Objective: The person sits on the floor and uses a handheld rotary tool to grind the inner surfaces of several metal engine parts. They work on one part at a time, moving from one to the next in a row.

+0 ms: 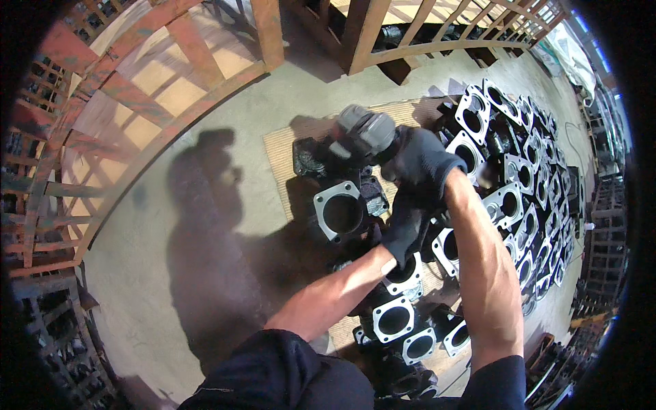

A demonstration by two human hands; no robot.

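Note:
My right hand [424, 160], in a dark knit glove, is closed round a dark cordless power tool [367, 130]. The tool's blocky end points up and to the left; its working end is hidden. Just below, my left hand [406, 229], also gloved, is close beside the right one. Its fingers are hidden behind the glove and the right hand, so what they touch does not show. Left of my hands stands a black metal casting [337, 210] with a bright square flange and a large round bore. Another flanged casting [403, 273] is right under my left wrist.
Many similar castings [509, 205] stand close together to the right, some on corrugated cardboard [278, 147]. More [393, 319] stand near my body. Rusty metal cage frames [184, 92] curve along the left and top. Crates of dark parts [605, 266] line the right edge.

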